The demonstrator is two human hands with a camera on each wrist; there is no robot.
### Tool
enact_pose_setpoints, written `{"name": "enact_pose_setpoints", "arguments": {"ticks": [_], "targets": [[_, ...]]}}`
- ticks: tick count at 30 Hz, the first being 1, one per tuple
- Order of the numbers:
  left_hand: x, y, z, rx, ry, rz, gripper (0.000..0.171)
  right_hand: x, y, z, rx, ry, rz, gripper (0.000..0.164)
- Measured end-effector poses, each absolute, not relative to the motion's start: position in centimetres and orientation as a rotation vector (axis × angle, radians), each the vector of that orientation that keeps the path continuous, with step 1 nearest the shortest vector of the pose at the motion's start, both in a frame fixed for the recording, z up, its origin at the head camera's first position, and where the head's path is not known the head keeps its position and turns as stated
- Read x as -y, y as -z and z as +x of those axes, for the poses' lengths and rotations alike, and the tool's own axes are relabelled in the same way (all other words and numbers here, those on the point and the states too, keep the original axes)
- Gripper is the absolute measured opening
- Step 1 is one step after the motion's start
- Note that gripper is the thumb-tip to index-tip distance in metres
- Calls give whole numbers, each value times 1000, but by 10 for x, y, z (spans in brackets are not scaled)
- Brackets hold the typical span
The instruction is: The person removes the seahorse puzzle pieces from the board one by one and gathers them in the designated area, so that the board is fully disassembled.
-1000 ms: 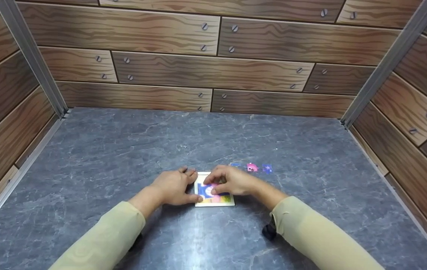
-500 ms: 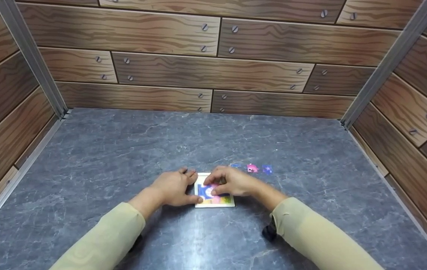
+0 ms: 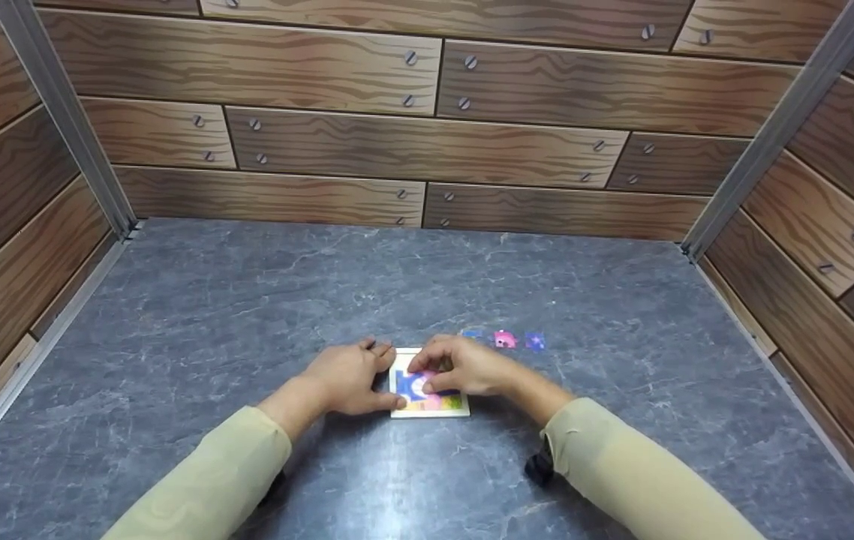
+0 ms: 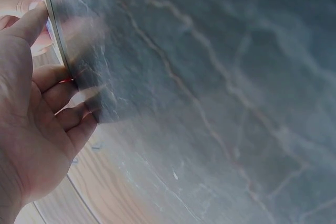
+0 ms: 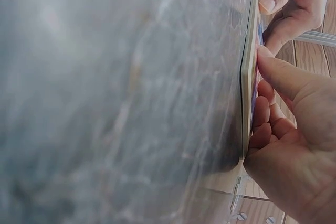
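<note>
A small puzzle board [image 3: 431, 413] with a pale frame lies flat on the table, showing blue, pink, yellow and green pieces. Along its left edge rests my left hand [image 3: 344, 379], thumb on the near left corner and fingers by the far left one. In the left wrist view the fingers [image 4: 55, 98] touch the board's side. Over the board, my right hand [image 3: 472, 365] pinches a pinkish puzzle piece [image 3: 427, 373] between thumb and curled forefinger; the hand covers much of it. The right wrist view shows this thumb [image 5: 281, 72] on the board's face.
Beyond the right hand lie loose puzzle pieces: a blue one [image 3: 471, 334] partly hidden, a pink one [image 3: 504, 340] and a blue-violet one [image 3: 535, 341]. Wood-patterned walls [image 3: 427, 142] with metal corner posts enclose the grey marbled table [image 3: 247, 300].
Both hands and the board keep nearly the same places. The whole head view has shifted very slightly.
</note>
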State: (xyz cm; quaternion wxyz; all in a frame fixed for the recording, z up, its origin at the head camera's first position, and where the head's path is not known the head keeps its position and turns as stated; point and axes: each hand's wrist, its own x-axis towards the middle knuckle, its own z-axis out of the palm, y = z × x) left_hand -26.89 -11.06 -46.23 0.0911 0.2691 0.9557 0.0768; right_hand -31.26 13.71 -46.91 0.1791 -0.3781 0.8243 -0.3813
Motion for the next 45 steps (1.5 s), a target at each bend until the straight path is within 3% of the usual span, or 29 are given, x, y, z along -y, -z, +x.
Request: {"name": "enact_pose_setpoints", "arguments": {"ticks": [45], "targets": [[110, 463, -268, -2854, -223, 808, 88, -136, 473, -309, -2258, 1162, -1069, 26]]}}
